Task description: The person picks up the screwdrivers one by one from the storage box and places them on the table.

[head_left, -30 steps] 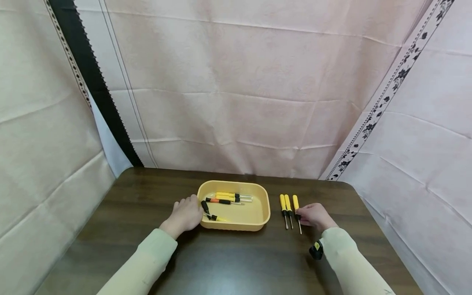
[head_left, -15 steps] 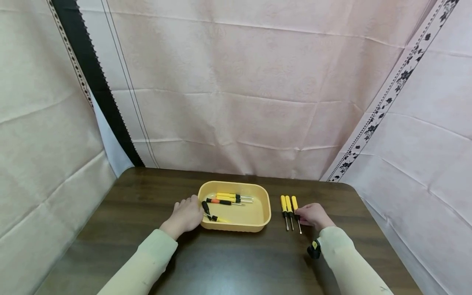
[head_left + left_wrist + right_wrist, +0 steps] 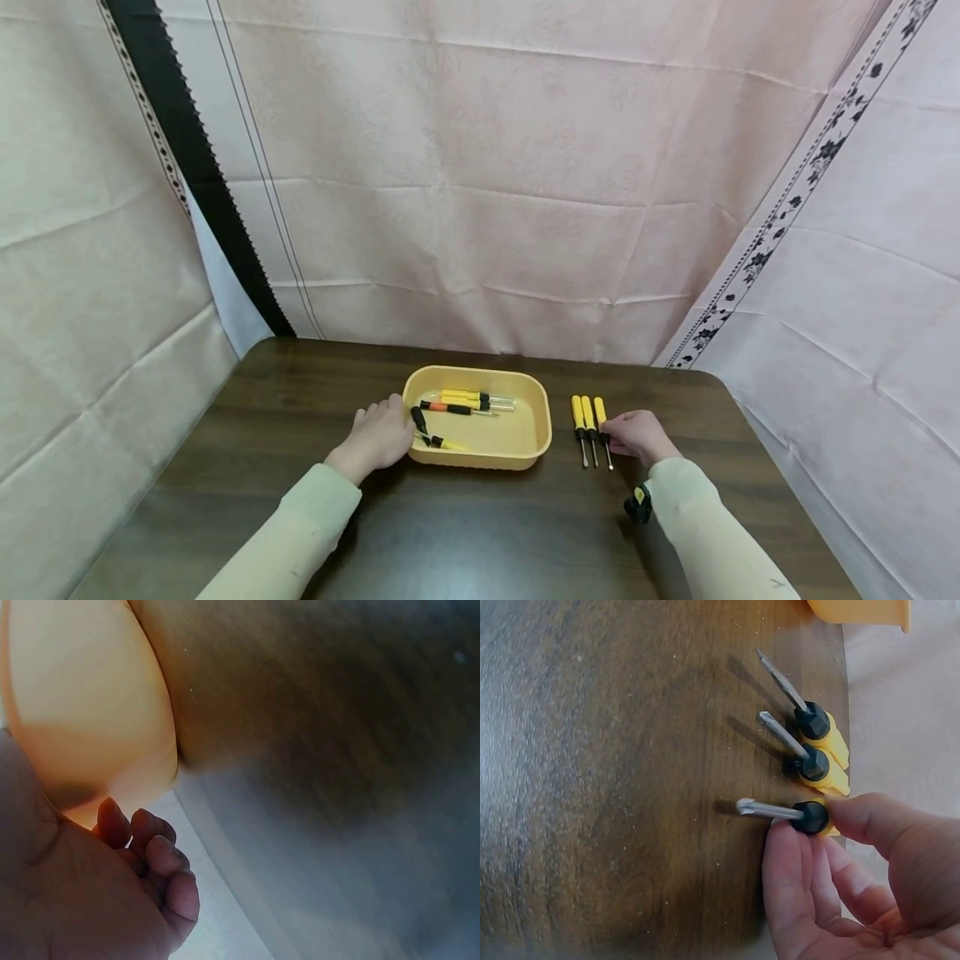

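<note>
In the head view, my left hand [image 3: 380,433] grips the left rim of a yellow plastic tray [image 3: 531,425]. The left wrist view shows curled fingers [image 3: 166,855] against the tray wall [image 3: 97,697]; the thumb's tip is hidden. To the right of the tray, my right hand [image 3: 637,435] pinches a yellow-and-black screwdriver [image 3: 810,817] between thumb and fingers, around the handle. Its shaft points toward me, a little above the wood. Beside it lie two similar screwdrivers [image 3: 577,412], parallel and close together, handles away from me.
Inside the tray are two yellow-handled screwdrivers [image 3: 457,402], an orange-and-black one [image 3: 450,408], a black-handled one [image 3: 418,418] and another yellow one [image 3: 448,444]. The dark wooden table [image 3: 480,533] ends at a hanging cloth [image 3: 480,208] behind.
My right hand has shifted the pinched screwdriver slightly left, closer to the two lying ones. The left hand has stayed at the tray rim.
</note>
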A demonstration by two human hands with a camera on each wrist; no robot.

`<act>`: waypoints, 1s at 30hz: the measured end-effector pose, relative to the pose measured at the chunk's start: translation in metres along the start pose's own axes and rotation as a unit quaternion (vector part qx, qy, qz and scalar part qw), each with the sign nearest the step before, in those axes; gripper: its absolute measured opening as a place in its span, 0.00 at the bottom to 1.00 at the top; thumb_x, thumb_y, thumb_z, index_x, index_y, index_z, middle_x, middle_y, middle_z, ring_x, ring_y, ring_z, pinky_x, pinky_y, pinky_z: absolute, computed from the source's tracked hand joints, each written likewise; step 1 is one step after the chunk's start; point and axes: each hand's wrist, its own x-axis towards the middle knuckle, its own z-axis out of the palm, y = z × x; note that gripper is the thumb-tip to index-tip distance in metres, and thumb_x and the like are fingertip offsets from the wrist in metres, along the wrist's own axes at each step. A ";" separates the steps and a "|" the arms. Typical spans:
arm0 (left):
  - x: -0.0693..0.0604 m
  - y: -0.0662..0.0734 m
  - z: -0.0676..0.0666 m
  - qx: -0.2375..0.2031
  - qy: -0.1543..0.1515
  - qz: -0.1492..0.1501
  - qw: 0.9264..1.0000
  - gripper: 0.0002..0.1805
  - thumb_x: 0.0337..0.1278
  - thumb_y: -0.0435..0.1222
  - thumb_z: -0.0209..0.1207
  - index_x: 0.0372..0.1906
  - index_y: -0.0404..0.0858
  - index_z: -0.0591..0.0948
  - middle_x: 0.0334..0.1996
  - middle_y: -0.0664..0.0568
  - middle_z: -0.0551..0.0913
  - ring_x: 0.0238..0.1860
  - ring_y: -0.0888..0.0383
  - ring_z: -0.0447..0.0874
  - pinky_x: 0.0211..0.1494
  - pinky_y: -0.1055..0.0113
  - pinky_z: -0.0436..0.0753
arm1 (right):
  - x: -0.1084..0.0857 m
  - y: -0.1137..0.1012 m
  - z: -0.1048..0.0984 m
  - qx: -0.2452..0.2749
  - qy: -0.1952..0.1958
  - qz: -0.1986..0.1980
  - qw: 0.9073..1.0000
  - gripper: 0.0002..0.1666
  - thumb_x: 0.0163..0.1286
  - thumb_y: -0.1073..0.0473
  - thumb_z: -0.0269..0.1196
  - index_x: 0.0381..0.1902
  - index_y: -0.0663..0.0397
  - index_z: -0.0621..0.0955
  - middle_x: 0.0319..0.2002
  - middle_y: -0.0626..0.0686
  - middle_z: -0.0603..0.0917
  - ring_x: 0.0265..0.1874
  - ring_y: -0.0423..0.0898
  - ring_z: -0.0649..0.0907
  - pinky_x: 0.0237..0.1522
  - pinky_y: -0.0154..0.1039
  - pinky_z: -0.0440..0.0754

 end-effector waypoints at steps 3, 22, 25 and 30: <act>0.000 0.000 -0.001 -0.002 -0.001 0.003 1.000 0.19 0.69 0.43 0.45 0.51 0.32 0.70 0.35 0.47 0.73 0.36 0.50 0.69 0.42 0.54 0.63 | 0.000 0.000 -0.001 0.000 -0.003 -0.003 1.000 0.15 0.65 0.62 0.65 0.42 0.72 0.81 0.36 0.58 0.81 0.30 0.48 0.80 0.36 0.42 0.83; 0.001 -0.001 -0.003 -0.001 -0.002 0.002 1.000 0.18 0.69 0.43 0.44 0.51 0.32 0.70 0.33 0.48 0.72 0.34 0.50 0.68 0.41 0.55 0.62 | -0.002 -0.004 0.002 -0.009 0.011 -0.010 1.000 0.15 0.65 0.60 0.66 0.41 0.70 0.82 0.35 0.58 0.83 0.29 0.47 0.82 0.35 0.41 0.83; 0.001 -0.001 -0.003 0.002 -0.001 0.002 1.000 0.19 0.69 0.44 0.45 0.51 0.32 0.70 0.33 0.48 0.72 0.35 0.50 0.69 0.41 0.54 0.63 | -0.002 -0.004 0.003 -0.009 0.010 -0.010 1.000 0.15 0.65 0.60 0.65 0.42 0.71 0.82 0.35 0.59 0.83 0.29 0.47 0.82 0.35 0.41 0.83; -0.001 0.000 -0.004 0.003 -0.006 0.001 1.000 0.19 0.69 0.43 0.46 0.51 0.32 0.71 0.33 0.48 0.73 0.35 0.50 0.69 0.42 0.53 0.63 | -0.006 -0.004 0.003 -0.017 0.008 -0.007 1.000 0.16 0.66 0.60 0.64 0.44 0.71 0.81 0.35 0.59 0.83 0.29 0.47 0.82 0.34 0.41 0.83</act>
